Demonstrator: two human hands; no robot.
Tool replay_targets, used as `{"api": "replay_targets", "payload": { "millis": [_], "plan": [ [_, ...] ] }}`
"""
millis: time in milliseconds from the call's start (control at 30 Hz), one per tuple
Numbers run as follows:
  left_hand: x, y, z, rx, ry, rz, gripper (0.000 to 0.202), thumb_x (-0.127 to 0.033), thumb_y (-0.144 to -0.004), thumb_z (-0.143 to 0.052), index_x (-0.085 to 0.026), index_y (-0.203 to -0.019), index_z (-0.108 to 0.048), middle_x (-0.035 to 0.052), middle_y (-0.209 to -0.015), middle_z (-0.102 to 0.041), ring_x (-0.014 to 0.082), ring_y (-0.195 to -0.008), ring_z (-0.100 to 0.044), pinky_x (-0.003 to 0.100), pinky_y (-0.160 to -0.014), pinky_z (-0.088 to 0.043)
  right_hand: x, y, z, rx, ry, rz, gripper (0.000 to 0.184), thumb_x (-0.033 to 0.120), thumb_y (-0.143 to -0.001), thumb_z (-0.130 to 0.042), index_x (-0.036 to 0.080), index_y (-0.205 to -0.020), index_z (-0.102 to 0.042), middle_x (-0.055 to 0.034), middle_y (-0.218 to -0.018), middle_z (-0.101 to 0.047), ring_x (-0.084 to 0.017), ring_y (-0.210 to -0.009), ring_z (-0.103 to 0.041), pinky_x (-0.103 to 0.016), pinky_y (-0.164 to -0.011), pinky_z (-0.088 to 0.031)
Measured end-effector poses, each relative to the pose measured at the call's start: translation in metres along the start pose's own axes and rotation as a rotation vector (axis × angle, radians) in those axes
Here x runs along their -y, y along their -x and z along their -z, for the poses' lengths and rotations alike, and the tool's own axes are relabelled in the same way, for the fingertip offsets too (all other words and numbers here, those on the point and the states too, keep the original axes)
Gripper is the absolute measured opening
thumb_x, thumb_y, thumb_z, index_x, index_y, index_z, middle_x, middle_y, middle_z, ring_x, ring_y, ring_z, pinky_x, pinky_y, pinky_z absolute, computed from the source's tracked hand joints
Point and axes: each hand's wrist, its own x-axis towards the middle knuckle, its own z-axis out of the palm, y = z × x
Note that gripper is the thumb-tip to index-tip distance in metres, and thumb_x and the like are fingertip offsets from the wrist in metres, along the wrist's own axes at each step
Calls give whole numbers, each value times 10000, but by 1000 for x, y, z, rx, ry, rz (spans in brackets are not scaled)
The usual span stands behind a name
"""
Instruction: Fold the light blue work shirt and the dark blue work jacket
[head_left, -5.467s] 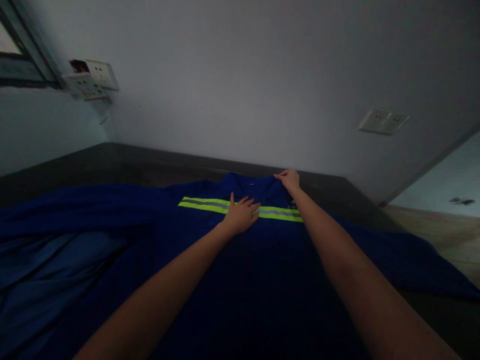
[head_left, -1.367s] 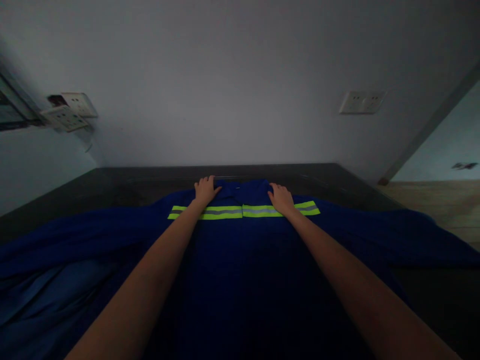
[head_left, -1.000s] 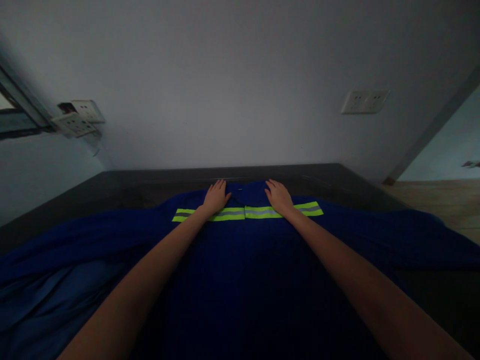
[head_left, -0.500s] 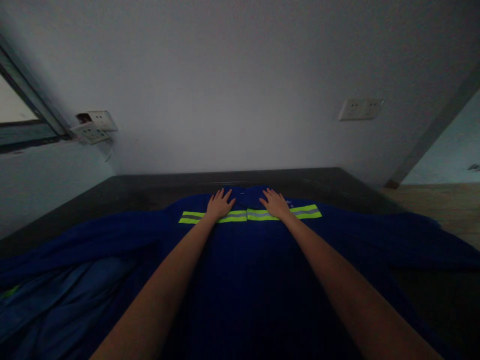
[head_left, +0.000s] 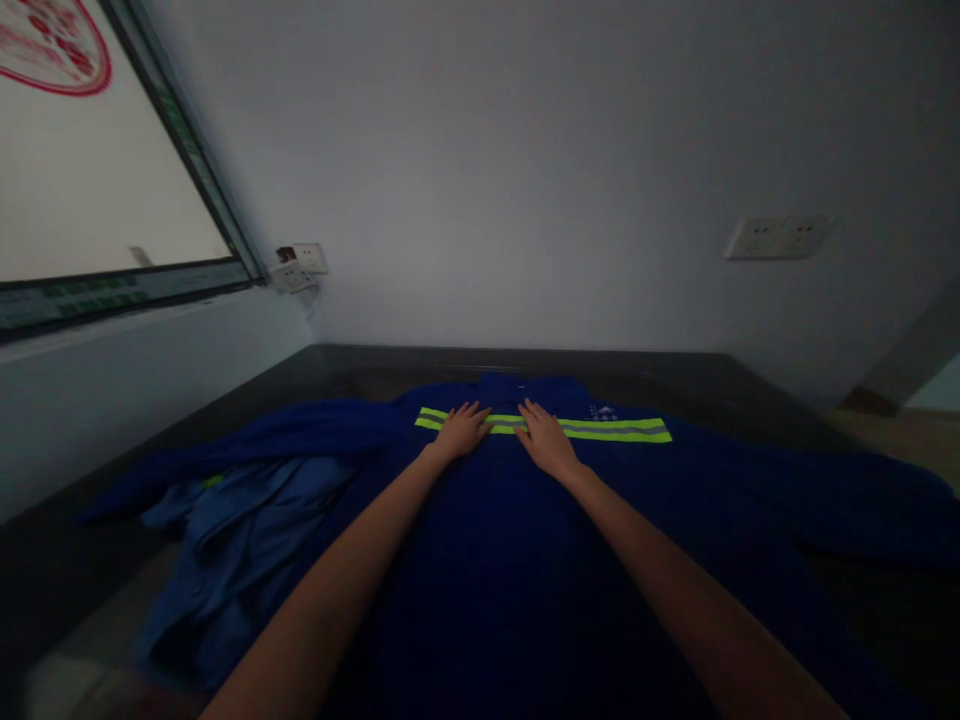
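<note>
A dark blue work jacket [head_left: 495, 530] lies spread out, front side up, with its collar towards the wall and its sleeves stretched to both sides. A yellow-green reflective strip [head_left: 615, 430] with a grey middle crosses its chest. My left hand [head_left: 462, 432] rests flat on the chest at the strip, fingers spread. Beside it my right hand [head_left: 546, 440] lies flat on the cloth, its fingers over the strip. Neither hand grips anything. A small white print shows on the chest right of my right hand.
The jacket lies on a dark tabletop [head_left: 360, 362] against a grey wall. A crumpled lighter blue garment [head_left: 240, 530] lies at the left, partly under the sleeve. Wall sockets [head_left: 780, 238] are at the right, and a loose socket [head_left: 292, 275] hangs near the window frame [head_left: 127, 285].
Both hands have slid down from the collar area to the reflective strip, staying flat on the jacket. The camera view has turned left, showing more of the window and the lighter blue garment.
</note>
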Motion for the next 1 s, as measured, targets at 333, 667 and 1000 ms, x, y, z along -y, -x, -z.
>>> {"api": "replay_targets", "payload": {
  "millis": [333, 667, 1000],
  "plan": [
    [5, 11, -4, -104, -17, 6, 438, -391, -938, -331, -251, -1333, -460, 84, -1423, -418, 223, -1322, -363, 428, -1091, -253, 7, 11, 1, 87, 69, 28, 477, 341, -932, -365, 141, -1362, -422, -124, -1450, -366, -273, -1368, -246, -517, -1078, -208],
    [7, 11, -5, -123, -8, 5, 422, -382, -921, -373, -250, -1303, -495, 70, -1401, -452, 220, -1307, -385, 412, -1086, -280, 29, -21, -11, -48, 41, -117, 560, 321, -920, -375, 55, -1409, -318, -202, -1478, -269, -279, -1366, -253, -456, -1072, -249],
    [10, 11, -6, -157, 50, -14, 402, -347, -912, -403, -222, -1272, -531, 91, -1364, -492, 243, -1269, -430, 425, -1075, -303, 22, -19, -25, 56, 93, -77, 556, 409, -949, -282, 56, -1358, -416, -188, -1437, -362, -281, -1356, -276, -477, -1098, -164]
  ]
}}
